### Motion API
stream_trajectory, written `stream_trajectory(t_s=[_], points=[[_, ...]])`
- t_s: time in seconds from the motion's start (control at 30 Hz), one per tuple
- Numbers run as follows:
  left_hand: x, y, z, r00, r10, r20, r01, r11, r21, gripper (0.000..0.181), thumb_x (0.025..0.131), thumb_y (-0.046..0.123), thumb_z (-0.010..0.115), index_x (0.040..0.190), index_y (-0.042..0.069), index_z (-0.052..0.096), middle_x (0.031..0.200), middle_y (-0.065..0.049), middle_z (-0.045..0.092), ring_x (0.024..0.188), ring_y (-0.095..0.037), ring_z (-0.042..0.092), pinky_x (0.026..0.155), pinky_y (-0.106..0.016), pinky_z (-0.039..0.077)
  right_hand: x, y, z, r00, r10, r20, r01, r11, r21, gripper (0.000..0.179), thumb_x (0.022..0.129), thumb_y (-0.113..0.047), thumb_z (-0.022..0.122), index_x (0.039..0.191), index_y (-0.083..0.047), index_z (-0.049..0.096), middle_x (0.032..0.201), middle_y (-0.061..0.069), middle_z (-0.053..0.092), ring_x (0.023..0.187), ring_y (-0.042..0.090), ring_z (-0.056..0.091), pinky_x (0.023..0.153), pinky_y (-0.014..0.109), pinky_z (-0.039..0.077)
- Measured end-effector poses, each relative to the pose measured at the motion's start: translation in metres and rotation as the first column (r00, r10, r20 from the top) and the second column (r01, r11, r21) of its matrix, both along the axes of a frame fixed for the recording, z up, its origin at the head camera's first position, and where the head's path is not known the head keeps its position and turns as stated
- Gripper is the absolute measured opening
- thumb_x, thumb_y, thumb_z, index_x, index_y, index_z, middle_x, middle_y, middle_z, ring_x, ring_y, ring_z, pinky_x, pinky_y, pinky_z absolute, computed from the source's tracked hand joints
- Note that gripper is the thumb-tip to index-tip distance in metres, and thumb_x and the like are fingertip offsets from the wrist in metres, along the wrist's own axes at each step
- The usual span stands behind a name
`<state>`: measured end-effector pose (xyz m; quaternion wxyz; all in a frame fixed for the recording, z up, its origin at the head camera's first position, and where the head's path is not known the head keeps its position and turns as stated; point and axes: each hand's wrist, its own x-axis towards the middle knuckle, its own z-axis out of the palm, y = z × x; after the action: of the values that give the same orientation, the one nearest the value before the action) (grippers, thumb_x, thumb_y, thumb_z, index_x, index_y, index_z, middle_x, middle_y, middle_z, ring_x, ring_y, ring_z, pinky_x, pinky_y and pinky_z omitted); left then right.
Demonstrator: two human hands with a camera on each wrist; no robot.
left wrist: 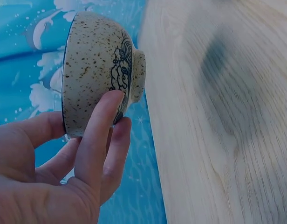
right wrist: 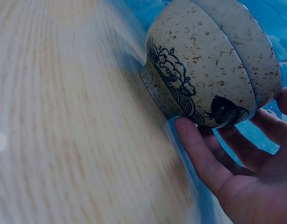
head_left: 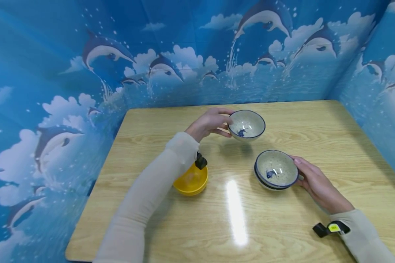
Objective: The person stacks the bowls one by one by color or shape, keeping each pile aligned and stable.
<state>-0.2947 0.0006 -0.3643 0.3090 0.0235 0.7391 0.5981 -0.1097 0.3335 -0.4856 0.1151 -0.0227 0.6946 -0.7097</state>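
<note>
My left hand (head_left: 212,123) grips a speckled ceramic bowl (head_left: 248,123) by its left side. That bowl has a dark blue rim and a blue fish inside, and it hangs above the far middle of the table. In the left wrist view, wave drawings mark the bowl's outside (left wrist: 94,70), with fingers along its wall. Nearer to me, my right hand (head_left: 320,184) holds two nested bowls (head_left: 276,168) of the same pattern at their right edge, thumb at the rim. Fingers support the lower bowl (right wrist: 194,60) from the side in the right wrist view; whether its foot touches the table is unclear.
Yellow stacked bowls (head_left: 191,180) stand left of the middle, partly hidden under my left forearm. The wooden table (head_left: 233,219) reaches back to a blue dolphin-print curtain (head_left: 197,84), which also runs along both sides.
</note>
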Motion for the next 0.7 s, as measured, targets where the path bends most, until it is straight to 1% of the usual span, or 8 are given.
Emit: stream_trajectory(t_s=[0.13, 0.23, 0.27, 0.33, 0.47, 0.53, 0.63, 0.7], points=[[0.006, 0.003, 0.005, 0.999, -0.053, 0.001, 0.053, 0.999, -0.007, 0.051, 0.106, 0.009, 0.068, 0.156, 0.016, 0.061, 0.135, -0.017, 0.067, 0.101, -0.03, 0.077, 0.103, -0.054, 0.063, 0.0, 0.001, 0.0, 1.0, 0.001, 0.005, -0.001, 1.0, 0.009, 0.041, 0.121, -0.036, 0.038, 0.156, -0.025, 0.055, 0.138, -0.026, 0.062, 0.122, -0.008, 0.061, 0.091, 0.02, 0.063], [0.01, 0.004, 0.008, 0.997, -0.082, 0.005, 0.082, 0.997, -0.007, 0.05, 0.106, 0.009, 0.067, 0.155, 0.016, 0.061, 0.133, -0.015, 0.068, 0.106, -0.032, 0.077, 0.098, -0.051, 0.066, -0.001, 0.0, -0.001, 1.0, 0.002, -0.002, -0.002, 1.0, 0.003, 0.039, 0.121, -0.035, 0.038, 0.153, -0.028, 0.057, 0.138, -0.026, 0.063, 0.122, -0.007, 0.061, 0.091, 0.02, 0.063], [0.011, 0.005, 0.008, 0.996, -0.09, 0.007, 0.09, 0.996, -0.004, 0.049, 0.106, 0.008, 0.067, 0.155, 0.016, 0.061, 0.132, -0.015, 0.068, 0.109, -0.033, 0.076, 0.095, -0.048, 0.068, -0.001, 0.0, -0.001, 1.0, 0.003, -0.006, -0.003, 1.0, -0.003, 0.038, 0.121, -0.034, 0.038, 0.152, -0.029, 0.058, 0.138, -0.025, 0.063, 0.122, -0.007, 0.062, 0.091, 0.02, 0.063], [0.013, 0.007, 0.008, 0.995, -0.102, 0.013, 0.101, 0.995, 0.003, 0.049, 0.106, 0.007, 0.066, 0.154, 0.015, 0.062, 0.13, -0.015, 0.069, 0.11, -0.034, 0.076, 0.089, -0.044, 0.07, 0.0, 0.0, -0.001, 1.0, 0.004, -0.009, -0.004, 1.0, -0.003, 0.037, 0.121, -0.034, 0.037, 0.15, -0.03, 0.059, 0.138, -0.025, 0.064, 0.122, -0.006, 0.062, 0.091, 0.021, 0.063], [0.018, 0.012, 0.008, 0.992, -0.129, 0.017, 0.129, 0.992, 0.006, 0.05, 0.107, 0.005, 0.065, 0.156, 0.014, 0.06, 0.132, -0.015, 0.068, 0.11, -0.033, 0.076, 0.082, -0.04, 0.07, 0.0, 0.001, 0.0, 1.0, 0.001, 0.0, -0.001, 1.0, 0.014, 0.039, 0.121, -0.036, 0.037, 0.153, -0.028, 0.057, 0.138, -0.025, 0.063, 0.122, -0.006, 0.062, 0.091, 0.021, 0.063], [0.021, 0.015, 0.008, 0.989, -0.147, 0.01, 0.147, 0.989, -0.005, 0.049, 0.107, 0.006, 0.066, 0.156, 0.015, 0.061, 0.135, -0.015, 0.067, 0.109, -0.031, 0.076, 0.082, -0.04, 0.07, 0.0, 0.001, 0.0, 1.0, -0.001, 0.006, 0.001, 1.0, 0.011, 0.038, 0.121, -0.036, 0.037, 0.152, -0.029, 0.058, 0.137, -0.025, 0.064, 0.121, -0.006, 0.063, 0.091, 0.021, 0.063], [0.026, 0.02, 0.007, 0.984, -0.18, -0.006, 0.18, 0.984, -0.016, 0.049, 0.108, 0.008, 0.066, 0.156, 0.015, 0.06, 0.137, -0.015, 0.068, 0.114, -0.033, 0.075, 0.082, -0.041, 0.07, 0.0, 0.002, 0.0, 1.0, 0.001, 0.002, -0.001, 1.0, -0.015, 0.035, 0.121, -0.033, 0.037, 0.146, -0.035, 0.062, 0.136, -0.024, 0.066, 0.12, -0.005, 0.064, 0.091, 0.021, 0.063], [0.03, 0.023, 0.007, 0.98, -0.2, -0.014, 0.2, 0.98, -0.007, 0.049, 0.108, 0.009, 0.066, 0.156, 0.014, 0.06, 0.136, -0.015, 0.069, 0.117, -0.035, 0.074, 0.084, -0.043, 0.07, 0.0, 0.002, 0.0, 1.0, 0.003, 0.002, -0.003, 1.0, -0.023, 0.035, 0.121, -0.032, 0.037, 0.144, -0.036, 0.063, 0.135, -0.025, 0.066, 0.119, -0.006, 0.064, 0.091, 0.021, 0.063]])
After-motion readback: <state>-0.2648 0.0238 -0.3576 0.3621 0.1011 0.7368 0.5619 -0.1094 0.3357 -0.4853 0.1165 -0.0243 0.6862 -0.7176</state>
